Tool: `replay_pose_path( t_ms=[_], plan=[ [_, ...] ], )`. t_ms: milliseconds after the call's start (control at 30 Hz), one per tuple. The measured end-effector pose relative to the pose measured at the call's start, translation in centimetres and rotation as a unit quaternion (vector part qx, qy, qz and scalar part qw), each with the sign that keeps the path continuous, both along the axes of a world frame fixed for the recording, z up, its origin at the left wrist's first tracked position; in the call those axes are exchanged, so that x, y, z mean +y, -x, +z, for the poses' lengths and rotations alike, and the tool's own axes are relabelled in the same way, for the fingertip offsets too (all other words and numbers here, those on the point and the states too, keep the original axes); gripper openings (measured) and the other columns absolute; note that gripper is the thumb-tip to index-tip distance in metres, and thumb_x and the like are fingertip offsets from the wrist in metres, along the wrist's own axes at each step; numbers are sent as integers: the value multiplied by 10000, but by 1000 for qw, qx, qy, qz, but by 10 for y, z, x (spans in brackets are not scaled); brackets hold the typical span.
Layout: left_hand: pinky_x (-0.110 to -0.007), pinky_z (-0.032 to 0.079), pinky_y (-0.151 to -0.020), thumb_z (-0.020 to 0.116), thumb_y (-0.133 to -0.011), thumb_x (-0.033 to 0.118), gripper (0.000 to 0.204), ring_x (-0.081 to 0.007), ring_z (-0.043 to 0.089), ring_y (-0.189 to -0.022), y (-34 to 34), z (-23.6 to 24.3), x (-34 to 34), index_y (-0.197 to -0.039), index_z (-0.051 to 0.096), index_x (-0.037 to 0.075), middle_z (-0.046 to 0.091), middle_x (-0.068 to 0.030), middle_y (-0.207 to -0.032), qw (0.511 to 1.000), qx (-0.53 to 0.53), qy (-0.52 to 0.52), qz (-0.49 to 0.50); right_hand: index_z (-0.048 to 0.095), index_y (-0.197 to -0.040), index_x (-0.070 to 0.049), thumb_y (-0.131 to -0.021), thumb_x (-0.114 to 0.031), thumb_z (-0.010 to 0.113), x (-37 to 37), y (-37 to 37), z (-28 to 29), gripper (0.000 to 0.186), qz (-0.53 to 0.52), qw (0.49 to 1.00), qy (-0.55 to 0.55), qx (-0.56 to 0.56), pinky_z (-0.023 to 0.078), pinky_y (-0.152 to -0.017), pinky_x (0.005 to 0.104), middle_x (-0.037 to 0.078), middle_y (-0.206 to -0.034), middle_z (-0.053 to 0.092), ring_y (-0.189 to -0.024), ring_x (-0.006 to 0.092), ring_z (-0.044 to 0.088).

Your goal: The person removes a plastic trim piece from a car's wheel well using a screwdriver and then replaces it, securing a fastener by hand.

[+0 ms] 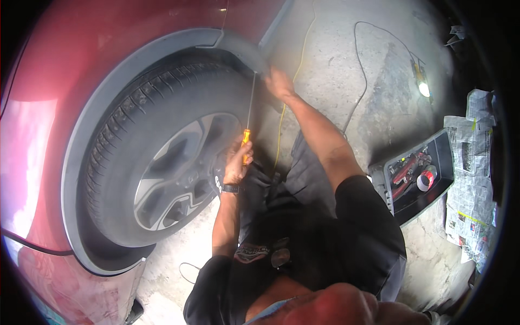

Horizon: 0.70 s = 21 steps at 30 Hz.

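Note:
My left hand (236, 164) is closed round the yellow-orange handle of a screwdriver (247, 142). Its long thin shaft points up and away from me, and the tip meets the grey wheel arch trim (246, 50) near the trim's right end. At that same end my right hand (279, 84) grips the trim's edge, its fingertips partly hidden. Below the trim, the car's wheel (162, 143) fills the arch, with a dark treaded tyre and a silver and black rim. Red body panel (124, 27) surrounds the arch.
To my right stands a dark open bin (420, 208) holding red tools and a red-and-white roll. Newspaper sheets (467, 179) lie beyond it. A lit work lamp (422, 86) rests on the concrete floor, its cable (362, 70) curving toward me. A yellow cord (299, 67) runs past my right wrist.

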<state>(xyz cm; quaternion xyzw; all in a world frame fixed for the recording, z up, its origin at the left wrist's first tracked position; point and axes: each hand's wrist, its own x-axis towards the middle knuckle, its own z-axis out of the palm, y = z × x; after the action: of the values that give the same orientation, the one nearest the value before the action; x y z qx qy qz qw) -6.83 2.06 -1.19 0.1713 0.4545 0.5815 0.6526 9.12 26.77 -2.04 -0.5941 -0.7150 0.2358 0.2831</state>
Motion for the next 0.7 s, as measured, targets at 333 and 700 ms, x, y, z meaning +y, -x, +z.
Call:
replay_pose_path(
  t_ms=[333, 700],
  plan=[
    [-310, 475, -580, 606, -973, 245, 275, -161, 592, -657, -31, -9, -2, -1029, 673, -15, 658, -88, -830, 843, 521, -67, 116, 534, -1172, -7, -863, -191, 661, -4, -1, 4, 382, 13, 1000, 4, 3, 505, -870, 508, 245, -1060, 654, -1020, 424, 623],
    [-195, 360, -454, 652, -944, 180, 188, -59, 453, -538, 4, -11, -3, -1070, 578, 62, 582, -2, -815, 994, -107, 30, 0, 521, -1227, -17, -874, -199, 655, -1, 3, 4, 420, 9, 1000, 15, -2, 501, -900, 498, 247, -1099, 640, -1040, 419, 618]
  ],
)
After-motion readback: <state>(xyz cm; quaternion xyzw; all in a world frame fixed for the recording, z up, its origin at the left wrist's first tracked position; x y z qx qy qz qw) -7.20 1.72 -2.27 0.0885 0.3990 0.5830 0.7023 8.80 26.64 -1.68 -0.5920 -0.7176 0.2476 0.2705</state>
